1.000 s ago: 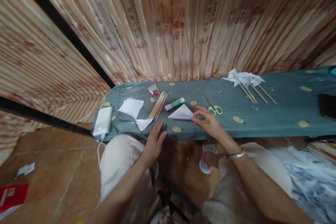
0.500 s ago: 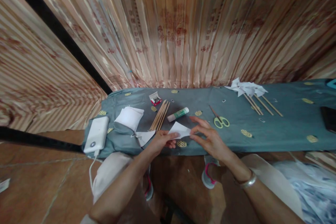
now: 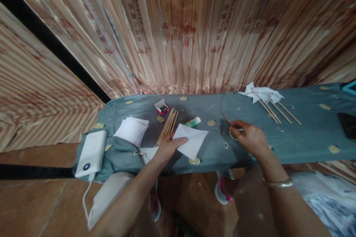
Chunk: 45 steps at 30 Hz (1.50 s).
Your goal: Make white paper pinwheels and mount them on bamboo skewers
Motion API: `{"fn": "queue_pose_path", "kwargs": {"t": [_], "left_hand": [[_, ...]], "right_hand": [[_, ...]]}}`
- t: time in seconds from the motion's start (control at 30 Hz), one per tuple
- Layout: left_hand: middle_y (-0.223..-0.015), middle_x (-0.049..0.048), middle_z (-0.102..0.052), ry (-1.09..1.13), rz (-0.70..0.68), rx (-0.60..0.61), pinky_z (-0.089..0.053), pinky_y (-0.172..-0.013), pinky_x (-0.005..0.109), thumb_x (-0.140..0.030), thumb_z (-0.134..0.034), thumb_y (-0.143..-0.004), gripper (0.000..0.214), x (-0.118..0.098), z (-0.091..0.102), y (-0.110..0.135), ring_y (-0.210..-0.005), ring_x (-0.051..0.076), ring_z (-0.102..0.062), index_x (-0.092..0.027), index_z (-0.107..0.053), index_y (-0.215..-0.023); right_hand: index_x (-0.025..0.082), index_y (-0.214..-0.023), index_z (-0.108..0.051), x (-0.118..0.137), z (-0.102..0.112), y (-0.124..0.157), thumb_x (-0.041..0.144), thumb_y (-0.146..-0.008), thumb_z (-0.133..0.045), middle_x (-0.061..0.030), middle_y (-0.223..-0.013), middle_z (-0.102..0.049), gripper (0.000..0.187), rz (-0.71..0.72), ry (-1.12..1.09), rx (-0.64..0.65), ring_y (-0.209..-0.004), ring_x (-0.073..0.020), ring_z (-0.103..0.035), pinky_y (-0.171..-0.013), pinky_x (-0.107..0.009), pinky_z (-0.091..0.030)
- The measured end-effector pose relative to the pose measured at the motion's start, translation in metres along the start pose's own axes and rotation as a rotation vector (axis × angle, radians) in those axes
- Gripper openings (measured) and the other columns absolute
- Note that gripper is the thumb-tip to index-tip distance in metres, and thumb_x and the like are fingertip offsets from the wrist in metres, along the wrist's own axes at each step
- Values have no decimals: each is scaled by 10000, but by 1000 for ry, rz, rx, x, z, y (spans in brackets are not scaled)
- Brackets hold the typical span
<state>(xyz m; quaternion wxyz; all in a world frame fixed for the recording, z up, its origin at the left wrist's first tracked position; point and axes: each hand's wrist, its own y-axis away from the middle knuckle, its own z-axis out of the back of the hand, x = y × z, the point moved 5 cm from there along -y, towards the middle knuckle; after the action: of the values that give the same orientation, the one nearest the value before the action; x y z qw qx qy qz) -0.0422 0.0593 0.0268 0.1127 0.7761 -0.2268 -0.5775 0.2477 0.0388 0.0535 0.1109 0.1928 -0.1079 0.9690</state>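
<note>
My left hand (image 3: 168, 146) pinches a white square of paper (image 3: 193, 142) by its left corner, thumb on top. The sheet is opened out and hides part of a green and white glue stick (image 3: 194, 122) behind it. Over to the right, my right hand (image 3: 249, 135) has its fingers closed on the scissors (image 3: 226, 119), whose blades point away from me; the hand covers most of the handles. Thin wooden sticks (image 3: 168, 126) lie just beyond my left hand. A folded white paper piece (image 3: 150, 153) is partly covered by my left wrist.
A stack of white paper (image 3: 132, 130) lies at the left, near a white power bank (image 3: 91, 153) with a cable. Behind the sticks stands a small open red box (image 3: 162, 108) of pins. Several paper pinwheels (image 3: 261, 93) on sticks rest at the back right. A dark object (image 3: 347, 126) lies far right.
The paper, folded and held by both hands before, is now opened flat in my left hand. My right hand has let go of it and moved right onto the scissors.
</note>
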Motion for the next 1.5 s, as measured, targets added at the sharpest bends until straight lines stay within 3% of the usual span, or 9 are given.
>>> {"fn": "queue_pose_path", "kwargs": {"t": [0.17, 0.43, 0.57, 0.67, 0.73, 0.83, 0.97, 1.13, 1.5], "left_hand": [[-586, 33, -690, 17, -80, -113, -439, -509, 237, -328, -894, -399, 372, -15, 11, -2, -505, 135, -581, -110, -745, -661], [-570, 38, -685, 18, -168, -209, -427, -497, 238, -327, -894, -401, 358, -27, 18, -6, -489, 131, -566, -103, -744, -636], [-620, 42, -710, 74, -225, -242, -469, -536, 260, -323, -894, -401, 386, -35, 19, -7, -521, 146, -595, -109, -751, -688], [-655, 48, -724, 113, -282, -250, -492, -566, 269, -330, -892, -416, 389, -44, 20, -7, -550, 153, -616, -113, -752, -707], [-655, 45, -724, 131, -304, -261, -492, -563, 266, -338, -890, -420, 386, -50, 20, -8, -549, 151, -615, -115, -746, -702], [-629, 36, -707, 143, -334, -295, -476, -535, 262, -355, -885, -414, 387, -57, 22, -11, -526, 145, -596, -116, -728, -676], [-609, 21, -687, 121, -387, -328, -452, -521, 249, -357, -862, -452, 347, -64, 27, -18, -518, 131, -572, -120, -716, -659], [-632, 21, -691, 88, -418, -330, -440, -533, 243, -341, -835, -502, 292, -66, 26, -24, -541, 130, -570, -124, -722, -661], [-704, 22, -723, 56, -382, -233, -479, -585, 253, -307, -810, -579, 251, -48, 16, -29, -601, 151, -620, -131, -754, -749]], "right_hand": [[157, -990, -705, -20, -12, 4, 329, -872, -564, -176, -885, -758, 251, -83, 383, 155, -823, -323, -732, -666, -350, -492], [112, -1065, -667, -22, -15, -1, 302, -862, -590, -206, -881, -751, 288, -132, 411, 192, -839, -342, -731, -672, -357, -480], [171, -940, -712, -25, -13, -5, 325, -788, -628, -147, -841, -761, 233, -207, 112, 120, -822, -319, -719, -657, -356, -476], [189, -882, -696, -12, -18, -1, 456, -673, -715, -103, -815, -758, 339, -271, -546, 65, -744, -261, -698, -530, -290, -450], [185, -905, -687, 10, -27, 7, 512, -571, -805, -92, -788, -750, 482, -304, -945, 167, -695, -226, -680, -481, -254, -420], [197, -953, -703, 50, -41, 25, 486, -515, -882, -64, -792, -741, 554, -354, -1249, 370, -679, -175, -665, -579, -255, -482], [185, -1028, -721, 88, -51, 49, 579, -643, -802, -46, -767, -703, 556, -269, -1318, 615, -592, -116, -565, -506, -219, -416], [207, -1098, -732, 99, -58, 63, 522, -707, -781, -27, -748, -674, 505, -70, -1272, 748, -653, -134, -575, -582, -249, -467], [237, -1065, -761, 95, -63, 63, 477, -672, -823, -15, -705, -662, 465, -111, -1246, 750, -634, -124, -571, -611, -260, -503]]}}
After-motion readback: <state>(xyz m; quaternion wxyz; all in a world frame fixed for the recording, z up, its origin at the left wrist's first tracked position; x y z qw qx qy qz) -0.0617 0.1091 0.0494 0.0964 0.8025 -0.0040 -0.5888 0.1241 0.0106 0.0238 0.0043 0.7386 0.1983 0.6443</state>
